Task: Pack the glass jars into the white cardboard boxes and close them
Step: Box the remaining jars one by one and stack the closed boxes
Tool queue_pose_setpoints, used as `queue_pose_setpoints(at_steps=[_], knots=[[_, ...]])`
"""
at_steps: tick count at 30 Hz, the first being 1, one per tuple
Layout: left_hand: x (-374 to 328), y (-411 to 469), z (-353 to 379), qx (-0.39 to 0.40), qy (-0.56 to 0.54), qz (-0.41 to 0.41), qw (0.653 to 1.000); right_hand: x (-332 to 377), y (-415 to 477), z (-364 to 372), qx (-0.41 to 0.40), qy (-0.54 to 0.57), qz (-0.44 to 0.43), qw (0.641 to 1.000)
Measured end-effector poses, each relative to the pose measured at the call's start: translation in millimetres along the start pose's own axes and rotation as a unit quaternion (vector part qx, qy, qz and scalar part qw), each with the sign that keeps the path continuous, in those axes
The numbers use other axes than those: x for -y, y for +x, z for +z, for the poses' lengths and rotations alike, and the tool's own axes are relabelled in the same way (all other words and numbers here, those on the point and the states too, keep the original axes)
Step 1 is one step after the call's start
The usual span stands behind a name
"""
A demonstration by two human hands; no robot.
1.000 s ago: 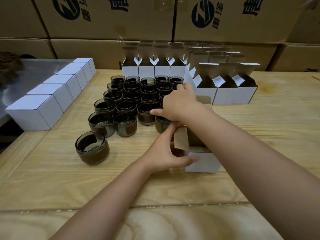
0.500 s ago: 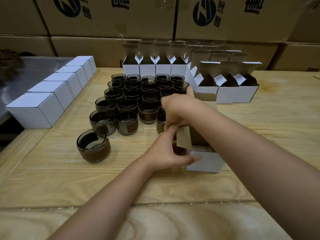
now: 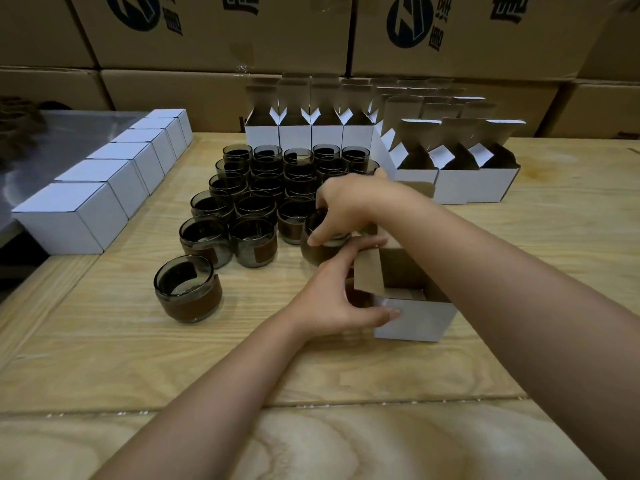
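Near the middle of the tabletop (image 3: 536,271) stands an open white box (image 3: 415,320), its flaps up and its brown inside showing. The left hand (image 3: 329,299) holds it: the thumb presses on the white front wall, and the fingers curl round the left side by the flap. The right hand (image 3: 349,206) lies across from the right and grips a jar (image 3: 320,254) by the rim from above, fingers curled over its mouth. That jar is just beside the box's left flap, close to the left hand's forefinger (whether it rests on the wood or is lifted, I cannot tell). Behind it, toward the far edge, the other jars (image 3: 266,188) stand packed in rows. A lone jar (image 3: 188,289) stands apart from them, nearer the left edge. Along the left edge runs a row of closed boxes (image 3: 104,174). At the far edge stand open boxes (image 3: 311,136) with their flaps upright, and more of them sit toward the far right corner. Brown cartons (image 3: 214,29) are stacked behind the tabletop.
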State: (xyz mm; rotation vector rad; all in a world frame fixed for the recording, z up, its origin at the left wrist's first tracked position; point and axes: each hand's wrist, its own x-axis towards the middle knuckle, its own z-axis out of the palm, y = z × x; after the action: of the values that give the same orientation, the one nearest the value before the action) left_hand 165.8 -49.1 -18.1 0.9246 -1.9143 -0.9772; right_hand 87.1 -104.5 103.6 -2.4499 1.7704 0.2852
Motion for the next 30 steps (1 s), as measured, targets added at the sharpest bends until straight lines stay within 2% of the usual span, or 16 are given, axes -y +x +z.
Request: queue_pose_setpoints(at_steps=[5, 12, 19, 26, 30], knots=[[0.3, -1.3, -1.6, 0.022, -0.018, 0.005, 1.0, -16.6, -20.7, -39.4, -0.021, 0.071, -0.066, 0.995], [1.0, 2.2, -14.1, -0.011, -0.006, 0.003, 1.0, -57.6, -54.5, -77.7, 0.097, 0.108, -0.119, 0.982], [5.0, 2.6, -17.8, -0.006, -0.001, 0.005, 1.0, -71.4, -64.8, -45.4, 0.132, 0.038, -0.088, 0.987], [3.9, 3.6, -18.7, -0.011, 0.008, 0.007, 1.0, -57.7, -63.9, -3.6, 0.091, -0.048, -0.102, 0.989], [3.2, 2.9, -19.2, -0.01, 0.009, 0.004, 1.0, -59.1, -62.0, -0.8, 0.078, -0.042, -0.111, 0.99]])
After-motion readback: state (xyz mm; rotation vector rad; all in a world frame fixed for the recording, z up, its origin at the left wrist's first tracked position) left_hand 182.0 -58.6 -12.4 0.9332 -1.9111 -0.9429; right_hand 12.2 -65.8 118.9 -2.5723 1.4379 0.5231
